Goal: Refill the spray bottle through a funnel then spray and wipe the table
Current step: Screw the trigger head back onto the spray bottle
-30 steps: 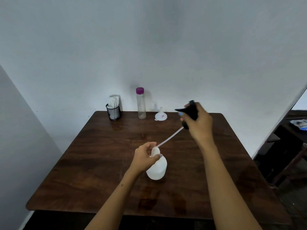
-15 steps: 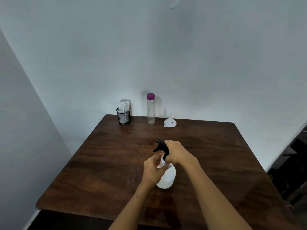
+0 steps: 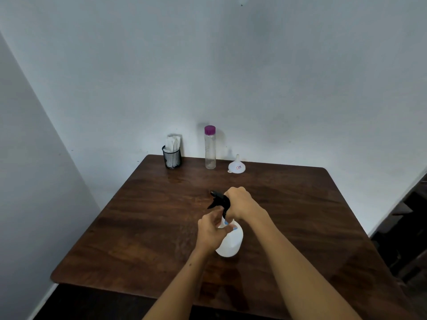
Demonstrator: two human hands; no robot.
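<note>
A white spray bottle (image 3: 231, 243) stands upright in the middle of the dark wooden table (image 3: 143, 227). My left hand (image 3: 211, 229) grips its neck. My right hand (image 3: 240, 203) is closed around the black trigger head (image 3: 219, 199), which sits on top of the neck with its nozzle pointing left. The dip tube is out of sight inside the bottle. A clear bottle with a purple cap (image 3: 210, 147) and a small white funnel (image 3: 237, 166), mouth down, stand at the table's far edge.
A black mesh cup holding white paper napkins (image 3: 172, 154) stands at the far left corner against the wall. Walls close off the back and left sides. Dark furniture (image 3: 406, 229) lies to the right of the table.
My right hand brought the black trigger head down from up in the air, and its tube slid into the white bottle. The head now sits on the neck. My view shifted slightly.
</note>
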